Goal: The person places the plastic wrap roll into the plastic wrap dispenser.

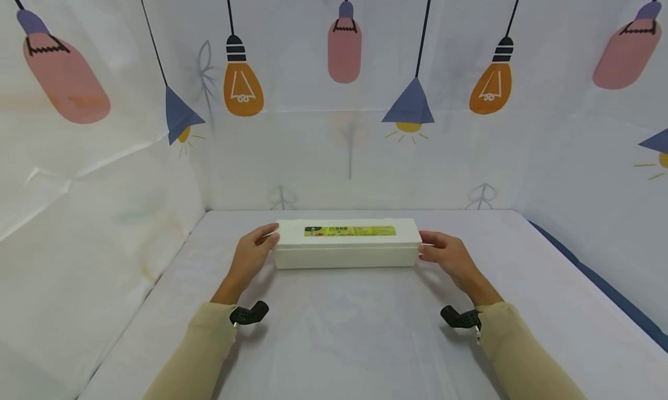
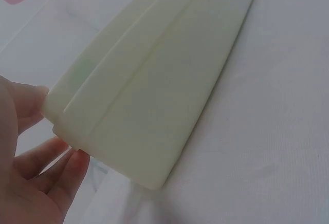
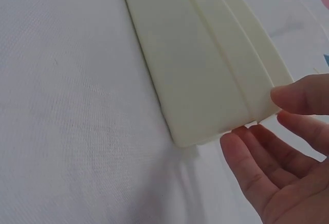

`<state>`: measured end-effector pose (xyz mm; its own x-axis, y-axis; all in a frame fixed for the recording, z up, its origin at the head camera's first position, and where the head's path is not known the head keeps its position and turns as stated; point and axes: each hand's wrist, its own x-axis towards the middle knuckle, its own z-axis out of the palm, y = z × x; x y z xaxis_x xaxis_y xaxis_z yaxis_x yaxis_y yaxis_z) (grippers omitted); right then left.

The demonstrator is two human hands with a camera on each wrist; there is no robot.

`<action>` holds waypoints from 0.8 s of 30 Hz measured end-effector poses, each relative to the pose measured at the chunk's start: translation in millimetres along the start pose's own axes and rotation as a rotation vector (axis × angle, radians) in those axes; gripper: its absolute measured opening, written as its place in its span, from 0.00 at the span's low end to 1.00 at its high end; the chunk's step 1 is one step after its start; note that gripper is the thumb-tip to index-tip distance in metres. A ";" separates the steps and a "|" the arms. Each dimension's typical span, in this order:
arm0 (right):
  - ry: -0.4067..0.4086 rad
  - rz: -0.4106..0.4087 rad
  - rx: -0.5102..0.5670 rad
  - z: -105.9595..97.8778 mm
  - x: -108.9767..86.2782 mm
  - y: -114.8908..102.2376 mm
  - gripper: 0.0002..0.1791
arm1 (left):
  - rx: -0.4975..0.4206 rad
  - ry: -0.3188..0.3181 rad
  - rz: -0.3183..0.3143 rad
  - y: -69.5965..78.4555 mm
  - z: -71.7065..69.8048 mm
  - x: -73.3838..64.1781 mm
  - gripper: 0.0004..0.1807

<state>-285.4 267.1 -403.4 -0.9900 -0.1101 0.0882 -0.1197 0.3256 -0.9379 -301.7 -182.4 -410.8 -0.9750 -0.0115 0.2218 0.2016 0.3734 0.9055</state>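
Note:
A long cream-white lidded box lies crosswise on the table, with a yellow-green printed label on top. At its left end my left hand holds the corner. The left wrist view shows that thumb by the lid and the fingertips against the end face. My right hand grips the opposite end. In the right wrist view its thumb presses the lid's edge, and the other fingers touch the end wall from below. The lid sits on the box; its inside is hidden.
A white cloth covers the table. White sheets printed with lamps and bulbs hang behind and at both sides, close to the table's edges. A dark blue strip runs along the right edge. Each wrist carries a black camera mount.

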 end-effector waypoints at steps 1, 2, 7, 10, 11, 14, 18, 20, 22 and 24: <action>0.001 -0.001 0.001 0.0 0.1 0.3 0.30 | 0.002 0.001 0.004 0.1 0.3 0.7 0.24; 0.004 -0.001 0.003 0.1 0.4 0.5 0.30 | 0.007 0.002 0.006 0.3 0.4 1.3 0.24; 0.007 -0.002 -0.007 0.2 0.2 0.6 0.29 | 0.011 0.002 -0.004 0.6 0.7 2.2 0.24; 0.007 0.000 -0.020 -0.2 0.8 1.2 0.29 | 0.011 -0.001 -0.012 0.8 0.4 1.5 0.24; 0.008 0.001 -0.024 -0.2 1.1 1.3 0.29 | 0.010 0.001 -0.015 0.7 0.3 1.3 0.24; 0.015 0.001 -0.033 0.5 1.8 1.1 0.29 | 0.004 0.005 -0.023 0.5 -0.1 0.6 0.24; 0.017 -0.001 -0.048 1.4 0.7 1.3 0.30 | -0.017 0.004 -0.030 -0.3 0.1 1.1 0.24; 0.019 0.001 -0.055 1.4 -0.2 1.6 0.31 | -0.025 -0.002 -0.033 -0.7 0.5 1.6 0.24; 0.018 0.001 -0.064 1.2 -0.7 2.4 0.31 | -0.028 -0.006 -0.033 -1.2 0.9 2.2 0.24; 0.017 0.005 -0.070 1.0 -0.8 3.0 0.31 | -0.028 -0.009 -0.032 -1.7 1.2 2.5 0.24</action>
<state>-284.9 267.2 -406.7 -0.9917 -0.0922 0.0901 -0.1193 0.3914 -0.9125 -304.5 -182.0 -412.2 -0.9817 -0.0148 0.1900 0.1731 0.3472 0.9217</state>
